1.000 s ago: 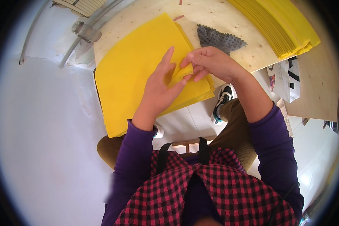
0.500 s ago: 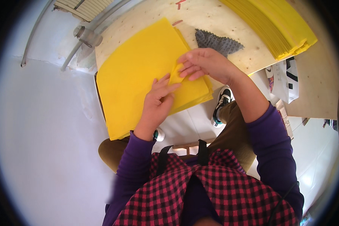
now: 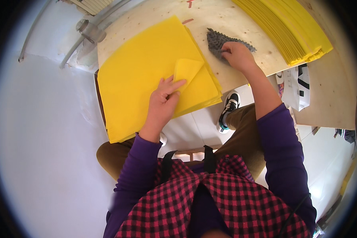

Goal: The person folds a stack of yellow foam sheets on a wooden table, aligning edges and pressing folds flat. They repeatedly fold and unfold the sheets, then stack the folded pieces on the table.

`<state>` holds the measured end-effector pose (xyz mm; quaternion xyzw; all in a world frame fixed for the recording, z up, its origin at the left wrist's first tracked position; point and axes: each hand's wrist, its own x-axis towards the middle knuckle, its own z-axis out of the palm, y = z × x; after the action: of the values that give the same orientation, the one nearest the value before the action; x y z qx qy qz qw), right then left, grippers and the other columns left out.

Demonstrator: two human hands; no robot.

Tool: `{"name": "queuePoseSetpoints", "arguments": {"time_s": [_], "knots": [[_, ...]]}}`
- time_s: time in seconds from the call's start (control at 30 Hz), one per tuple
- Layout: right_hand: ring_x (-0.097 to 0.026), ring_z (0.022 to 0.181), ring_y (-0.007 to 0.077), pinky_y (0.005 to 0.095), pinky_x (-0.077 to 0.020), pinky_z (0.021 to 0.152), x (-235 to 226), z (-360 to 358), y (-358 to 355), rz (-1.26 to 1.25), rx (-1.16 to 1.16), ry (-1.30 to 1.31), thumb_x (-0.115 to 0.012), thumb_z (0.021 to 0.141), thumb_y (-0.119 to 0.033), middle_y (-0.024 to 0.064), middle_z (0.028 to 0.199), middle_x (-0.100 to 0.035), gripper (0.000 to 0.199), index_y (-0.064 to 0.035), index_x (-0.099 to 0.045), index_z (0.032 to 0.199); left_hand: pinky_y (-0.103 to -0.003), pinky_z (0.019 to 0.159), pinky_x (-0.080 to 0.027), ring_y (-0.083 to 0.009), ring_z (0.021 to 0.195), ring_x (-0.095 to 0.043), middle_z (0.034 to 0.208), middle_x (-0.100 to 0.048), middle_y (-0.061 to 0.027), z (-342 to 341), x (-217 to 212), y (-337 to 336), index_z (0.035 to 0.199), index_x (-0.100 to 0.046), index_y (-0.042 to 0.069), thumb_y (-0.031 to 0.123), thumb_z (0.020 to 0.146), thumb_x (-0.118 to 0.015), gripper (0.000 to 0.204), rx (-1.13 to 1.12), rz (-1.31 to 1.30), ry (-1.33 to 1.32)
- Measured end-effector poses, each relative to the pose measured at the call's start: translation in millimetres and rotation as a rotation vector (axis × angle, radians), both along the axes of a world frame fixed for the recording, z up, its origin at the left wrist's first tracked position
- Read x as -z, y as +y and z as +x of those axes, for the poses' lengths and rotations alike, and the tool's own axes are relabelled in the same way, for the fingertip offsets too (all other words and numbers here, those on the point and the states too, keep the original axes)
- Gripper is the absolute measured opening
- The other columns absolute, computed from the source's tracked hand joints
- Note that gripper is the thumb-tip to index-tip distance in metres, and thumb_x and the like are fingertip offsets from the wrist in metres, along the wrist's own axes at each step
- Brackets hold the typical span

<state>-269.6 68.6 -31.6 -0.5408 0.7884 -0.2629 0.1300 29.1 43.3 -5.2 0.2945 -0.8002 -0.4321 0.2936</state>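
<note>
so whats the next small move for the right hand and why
Probably lift the grey pad and bring it to the folded corner. The right hand rests on the pad, while the left hand pins the top yellow sheet with its corner turned back.

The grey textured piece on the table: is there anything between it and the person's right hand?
No. The right hand already rests on the grey textured piece, with nothing visible between them. The left hand is apart from it, on the yellow sheets.
</note>
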Motion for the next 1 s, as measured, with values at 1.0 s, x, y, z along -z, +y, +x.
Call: {"name": "queuePoseSetpoints", "arguments": {"time_s": [1.0], "knots": [[-0.054,0.072,0.0077,0.0237,-0.0455,0.068,-39.2,50.9,29.1,-0.031,-0.473,-0.760,-0.071,0.082,-0.008,-0.0003,0.074,-0.060,0.010,0.0003,-0.065,0.084,-0.044,0.118,-0.016,-0.0321,0.131,-0.044,0.122,-0.062,-0.0166,6.4,-9.8,-0.1,0.118,-0.066,0.012,0.012,0.074,-0.073,0.044,0.072,0.048,-0.045]]}}
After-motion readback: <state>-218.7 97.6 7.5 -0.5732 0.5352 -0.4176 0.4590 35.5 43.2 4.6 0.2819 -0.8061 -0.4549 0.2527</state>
